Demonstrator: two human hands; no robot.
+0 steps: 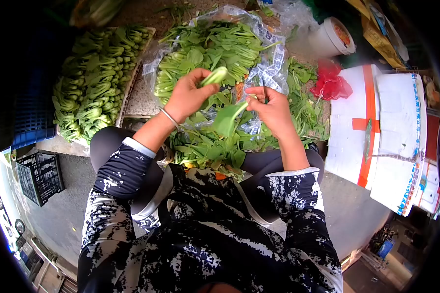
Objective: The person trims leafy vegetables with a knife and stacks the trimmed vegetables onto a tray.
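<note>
My left hand [188,95], with a bangle at its wrist, is closed round a small green vegetable [215,76] with a pale base. To its right, my right hand [271,108] pinches the pale stalk of a loose green leaf [226,119], which hangs down to the left. The two hands are apart. Behind them, leafy green stalks [210,46] lie piled on a clear printed plastic bag [274,71]. More loose leaves [200,146] are heaped below the hands, near my lap.
Rows of bok choy [98,78] fill a tray at the left. Beyond my left knee stands a black crate [40,178]. A white bucket [322,41], a red net bag [330,80] and white foam boxes with orange tape [349,117] are at the right.
</note>
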